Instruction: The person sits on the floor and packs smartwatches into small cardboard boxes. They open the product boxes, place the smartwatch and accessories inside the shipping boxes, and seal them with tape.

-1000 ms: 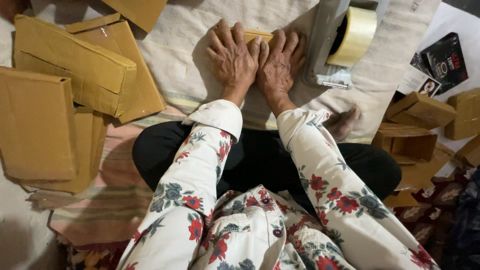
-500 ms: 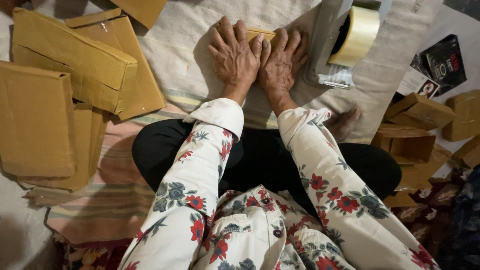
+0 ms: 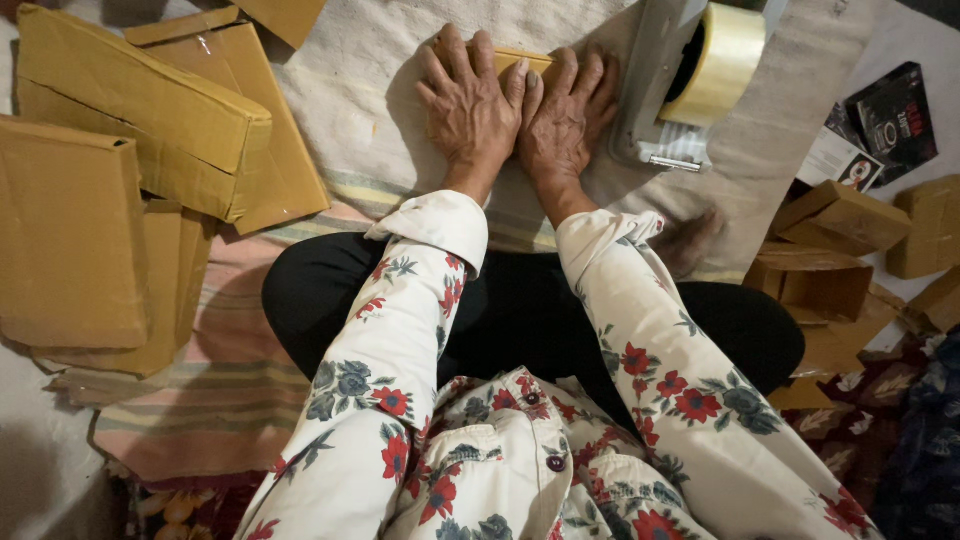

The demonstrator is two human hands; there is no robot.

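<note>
My left hand (image 3: 475, 108) and my right hand (image 3: 565, 118) lie side by side, palms down, pressing on a small brown cardboard box (image 3: 522, 60) on a cream cloth (image 3: 350, 90). Only the box's far edge shows between and above my fingers; the rest is hidden under my hands. A grey tape dispenser (image 3: 655, 95) with a roll of yellowish tape (image 3: 722, 62) stands just right of my right hand. My arms wear white sleeves with red flowers.
Flat brown cardboard packets (image 3: 140, 110) are stacked at the left, a larger one (image 3: 65, 235) nearest me. Small folded cardboard boxes (image 3: 835, 225) lie at the right, with dark printed cartons (image 3: 890, 115) behind them. A striped mat (image 3: 215, 380) is under my crossed legs.
Nothing has visibly moved; both hands stay flat on the box. The view has only shifted slightly.
</note>
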